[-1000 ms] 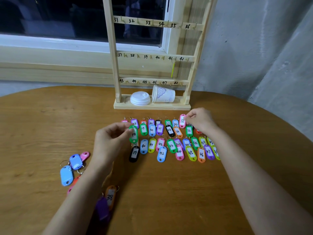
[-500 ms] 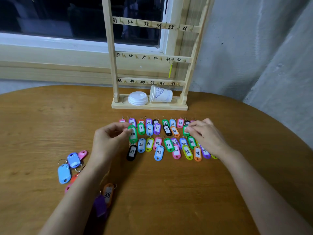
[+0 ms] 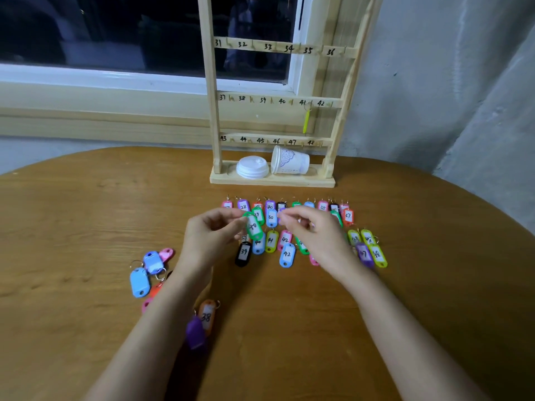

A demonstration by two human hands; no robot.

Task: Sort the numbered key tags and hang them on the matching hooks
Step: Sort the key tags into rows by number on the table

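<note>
Several coloured numbered key tags lie in rows on the wooden table (image 3: 289,328), among them a black tag 39 (image 3: 243,253) and a blue tag 42 (image 3: 287,255). My left hand (image 3: 211,238) pinches a green tag 40 (image 3: 253,227) just above the rows. Close to its right, my right hand (image 3: 314,235) hovers over the rows with fingertips curled together; whether they hold anything is unclear. Behind stands the wooden hook rack (image 3: 214,111), numbered 31 to 48. A yellow tag (image 3: 306,123) hangs from hook 41.
A tipped paper cup (image 3: 291,162) and a stack of white lids (image 3: 252,168) rest on the rack's base. At the left lie loose tags, including a blue tag (image 3: 139,282), an orange tag 38 (image 3: 207,316) and a purple tag (image 3: 195,332). A window and a wall are behind.
My right hand left the right end of the rows and moved left, close to the left hand. The left hand still holds the green tag 40, raised slightly.
</note>
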